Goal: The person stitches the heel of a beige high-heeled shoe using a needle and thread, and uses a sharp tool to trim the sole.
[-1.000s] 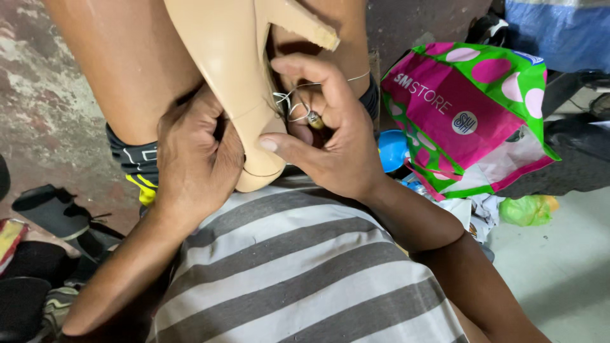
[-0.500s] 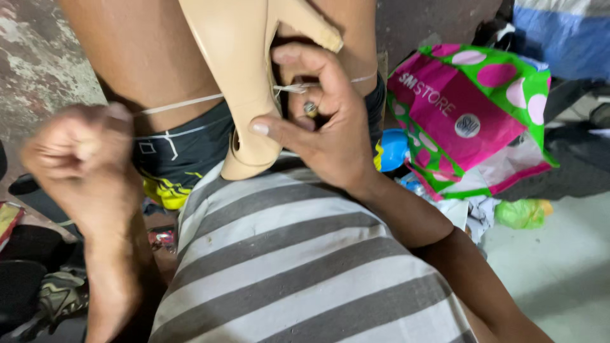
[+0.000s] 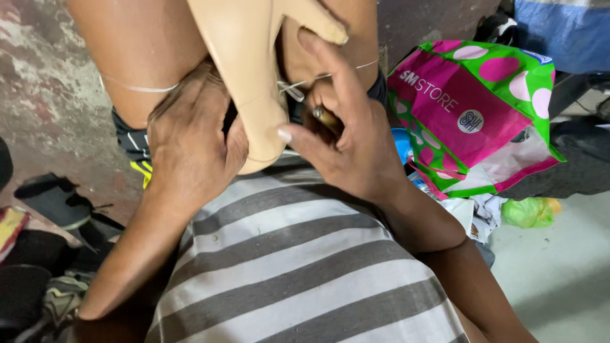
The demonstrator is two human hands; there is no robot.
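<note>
A beige shoe upper (image 3: 244, 76) is being gripped by the left hand (image 3: 190, 136); a small tool (image 3: 325, 117) is being pinched in the right hand (image 3: 346, 143) fingers. A pink-and-green dotted bag (image 3: 470, 114) is lying right.

Grey-and-white striped shirt (image 3: 298, 267) fills the lower centre of the frame; bare forearms, no sleeves; dark shorts (image 3: 130, 136) with yellow trim at left.

beige shoe piece (image 3: 244, 76), upright between knees

Both hands grip a tan shoe (image 3: 244, 76) held between the knees. Left hand (image 3: 190, 136) cups its side — right hand (image 3: 343, 136) pinches a tool (image 3: 325, 117) and thread (image 3: 298, 87).
</note>
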